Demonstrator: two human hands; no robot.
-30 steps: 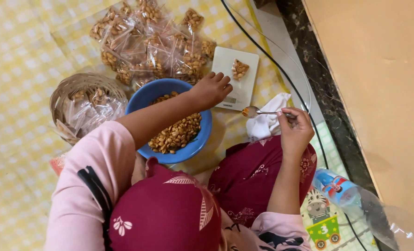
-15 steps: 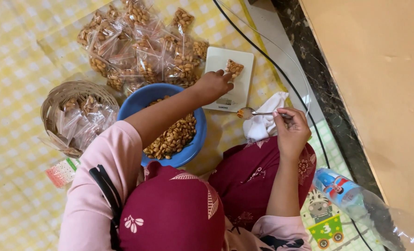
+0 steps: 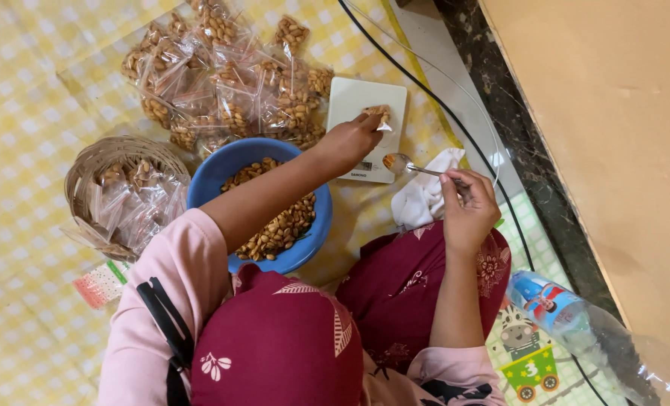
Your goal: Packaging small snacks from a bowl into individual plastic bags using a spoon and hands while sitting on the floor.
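Resting on a flat white rectangular kitchen scale [image 3: 361, 113], a small clear plastic bag of nuts [image 3: 378, 114] is being steadied by the left hand [image 3: 350, 141], whose fingertips are pinching together on the bag's crinkled lower edge. Just beside it, the right hand [image 3: 466, 207] is closing its fingers on the thin handle of a metal spoon [image 3: 404, 165]; the shiny bowl of the spoon is carrying a few brown nuts and hovering over the scale's near right corner. Under the spoon handle, a soft white cloth [image 3: 423, 199] is lying crumpled against the person's maroon patterned skirt. To the left of the scale, a round blue plastic bowl [image 3: 229, 169] is holding a heap of glossy brown nuts, partly crossed by the left forearm. Beyond the bowl, many filled, sealed clear bags [image 3: 222, 83] are lying in a loose pile on the yellow checked mat [image 3: 19, 98]. At far left, a round woven basket [image 3: 98, 154] is holding empty clear bags
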